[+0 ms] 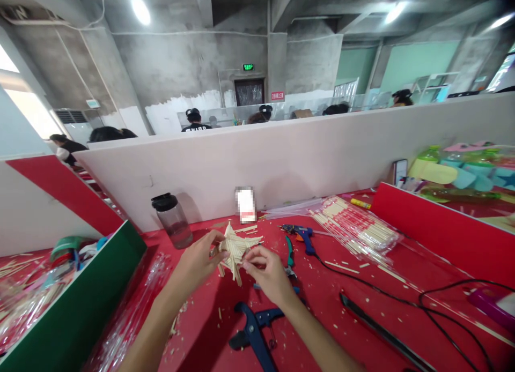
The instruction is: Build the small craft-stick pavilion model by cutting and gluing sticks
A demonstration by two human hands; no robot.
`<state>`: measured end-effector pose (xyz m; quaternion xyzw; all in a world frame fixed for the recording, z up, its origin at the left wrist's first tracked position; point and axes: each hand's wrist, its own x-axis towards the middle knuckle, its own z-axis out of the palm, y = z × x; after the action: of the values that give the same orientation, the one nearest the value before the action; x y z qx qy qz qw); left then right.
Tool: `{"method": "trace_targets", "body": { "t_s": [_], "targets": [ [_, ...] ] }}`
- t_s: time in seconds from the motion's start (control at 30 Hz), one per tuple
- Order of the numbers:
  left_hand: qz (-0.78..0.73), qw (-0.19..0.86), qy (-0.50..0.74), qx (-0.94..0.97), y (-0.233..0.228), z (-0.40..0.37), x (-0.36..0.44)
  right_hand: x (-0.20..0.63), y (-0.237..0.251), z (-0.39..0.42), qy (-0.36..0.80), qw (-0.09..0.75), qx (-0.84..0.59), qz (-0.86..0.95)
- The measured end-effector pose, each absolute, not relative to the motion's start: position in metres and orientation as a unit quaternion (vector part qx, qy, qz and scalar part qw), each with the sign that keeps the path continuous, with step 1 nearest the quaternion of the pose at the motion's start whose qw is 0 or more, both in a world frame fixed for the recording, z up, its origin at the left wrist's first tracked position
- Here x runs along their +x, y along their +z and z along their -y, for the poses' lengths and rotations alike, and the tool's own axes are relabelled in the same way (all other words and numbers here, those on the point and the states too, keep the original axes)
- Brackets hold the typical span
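Note:
Between my two hands is a star-shaped piece built of pale wooden sticks (236, 247), held just above the red table. My left hand (207, 251) grips its left side with thumb and fingers. On the lower right edge, my right hand (265, 265) pinches the piece with thumb and forefinger; whether a small stick is also in that pinch I cannot make out. Below the hands lies a dark blue cutter (253, 329). Green-handled pliers (289, 251), partly hidden by the right hand, lie to its right. A blue glue gun (306, 238) rests farther back.
A dark water bottle (173, 219) stands back left. Plastic-bagged sticks (358, 227) lie back right. The glue gun's black cord (374, 289) crosses the right side, near a long black tool (378, 329). Green (92, 302) and red (442, 232) dividers flank the table; a white partition (301, 157) closes the back.

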<state>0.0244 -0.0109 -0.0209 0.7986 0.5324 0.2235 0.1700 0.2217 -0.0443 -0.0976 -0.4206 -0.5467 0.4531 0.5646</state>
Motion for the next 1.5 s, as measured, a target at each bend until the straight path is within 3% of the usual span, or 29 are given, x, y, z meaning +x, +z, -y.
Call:
{"method": "trace_targets", "body": {
  "t_s": [0.97,1.07,1.3,1.5],
  "targets": [
    [-0.524,0.169,0.220,0.805,-0.020,0.012,0.023,0.227,-0.105,0.039,0.421,0.549,-0.435,0.577],
    [-0.520,0.167,0.220,0.808,-0.021,0.011,0.022,0.234,-0.107,0.042,0.372,0.480,-0.441,0.661],
    [-0.517,0.167,0.225,0.809,-0.024,0.011,0.020,0.232,-0.108,0.058,0.138,0.168,-0.420,0.881],
    [-0.516,0.180,0.235,0.804,-0.023,0.012,0.022,0.227,-0.115,0.056,0.076,0.105,-0.429,0.894]
  ]
}}
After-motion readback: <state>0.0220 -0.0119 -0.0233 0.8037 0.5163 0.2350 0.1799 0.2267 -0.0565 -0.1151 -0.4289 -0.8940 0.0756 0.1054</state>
